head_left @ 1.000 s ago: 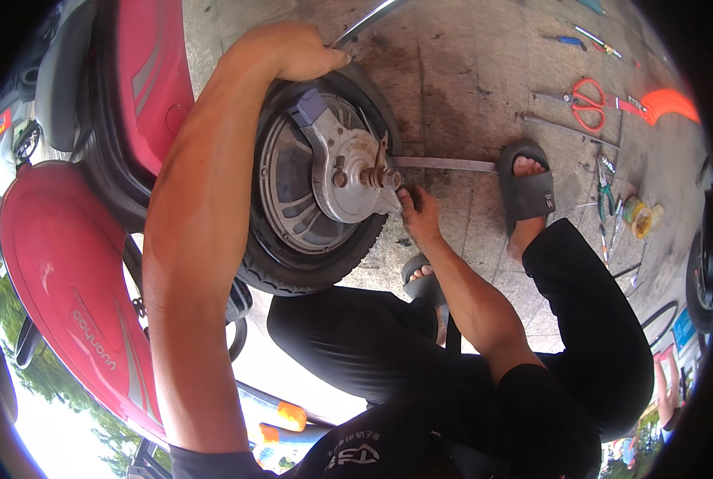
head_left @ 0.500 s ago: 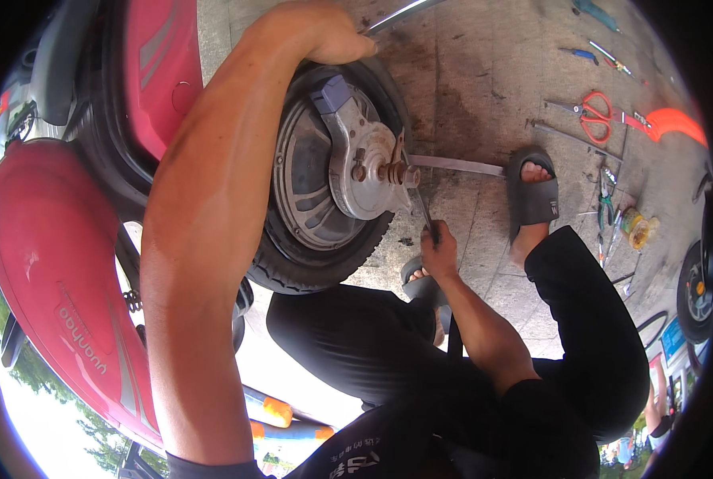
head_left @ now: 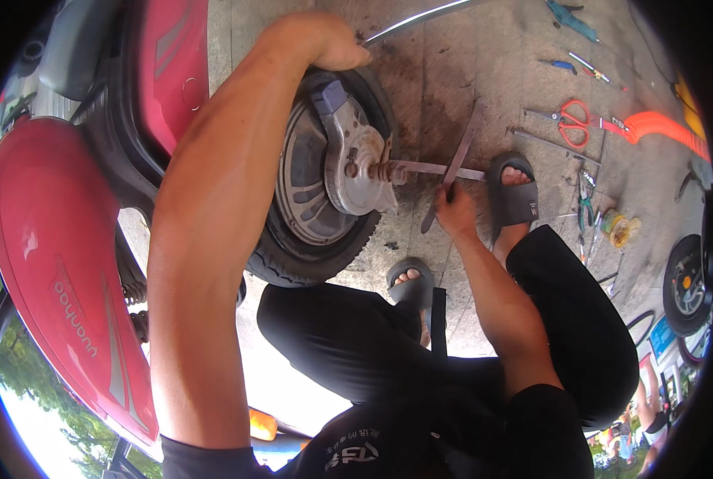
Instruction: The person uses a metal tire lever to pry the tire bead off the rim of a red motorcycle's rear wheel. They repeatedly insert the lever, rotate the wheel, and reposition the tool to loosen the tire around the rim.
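Note:
My right hand [head_left: 456, 211] is closed around a flat metal tyre lever [head_left: 467, 140], in front of the wheel's axle. A second flat lever [head_left: 432, 168] sticks out past the axle [head_left: 388, 172] toward my sandal, crossing behind the held one. The wheel [head_left: 308, 184] has a black tyre [head_left: 293, 263] and a grey hub with a metal brake plate [head_left: 356, 180]. My left hand [head_left: 332, 44] is curled at the tyre's far edge, its fingertips hidden. A long shiny metal strip [head_left: 412, 20] starts beside its thumb; I cannot make out the grip.
The red scooter body [head_left: 61, 263] lies along the left. On the paving at right are red-handled scissors [head_left: 574, 124], an orange-handled tool [head_left: 660, 130], pliers [head_left: 585, 203], a small jar [head_left: 617, 228] and a blue tool [head_left: 572, 20]. Another wheel [head_left: 686, 283] stands at the far right.
My right hand has drawn the lever away from the axle, to the right, and more of it now shows. The second lever remains by the axle. My left hand stays at the tyre.

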